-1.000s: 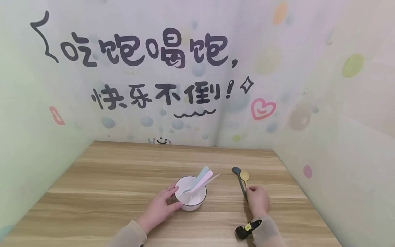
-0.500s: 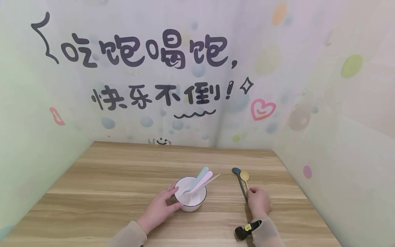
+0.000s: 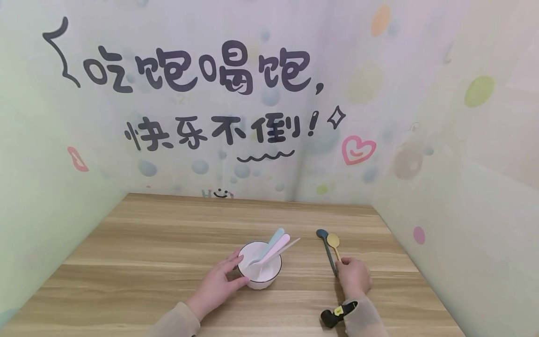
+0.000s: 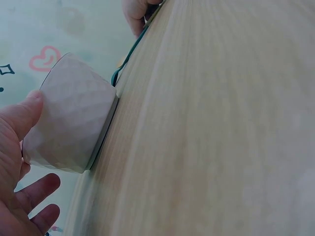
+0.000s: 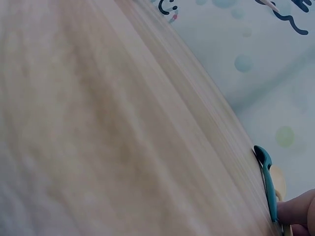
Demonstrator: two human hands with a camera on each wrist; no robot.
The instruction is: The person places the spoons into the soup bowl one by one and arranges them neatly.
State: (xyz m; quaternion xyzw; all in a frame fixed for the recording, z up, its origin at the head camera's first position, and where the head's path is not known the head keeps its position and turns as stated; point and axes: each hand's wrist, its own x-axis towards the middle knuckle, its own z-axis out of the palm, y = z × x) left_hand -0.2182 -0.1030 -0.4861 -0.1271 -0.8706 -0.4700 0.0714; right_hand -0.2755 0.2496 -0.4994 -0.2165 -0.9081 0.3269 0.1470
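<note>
A white bowl (image 3: pixel 259 282) with a dark rim stands on the wooden table, left of centre from the spoons. My left hand (image 3: pixel 216 283) holds it by the left side, thumb and fingers at the rim; in the left wrist view the thumb presses the faceted wall of the bowl (image 4: pixel 74 113) and two lower fingers stick out free. Inside lean a pale blue spoon (image 3: pixel 275 239), a pink spoon (image 3: pixel 280 245) and a thin pale handle (image 3: pixel 292 245). My right hand (image 3: pixel 354 277) pinches the handle of a yellow spoon (image 3: pixel 333 240). Right beside it lies a dark teal spoon (image 3: pixel 328 250).
The wooden table (image 3: pixel 160 238) runs back to a wall (image 3: pixel 294 178) with printed lettering, with more walls at both sides. A black strap device (image 3: pixel 332 318) sits at my right wrist.
My right hand has shifted very slightly right and toward me, and the yellow spoon's handle now angles a little away from the teal one. The left hand and bowl stay put.
</note>
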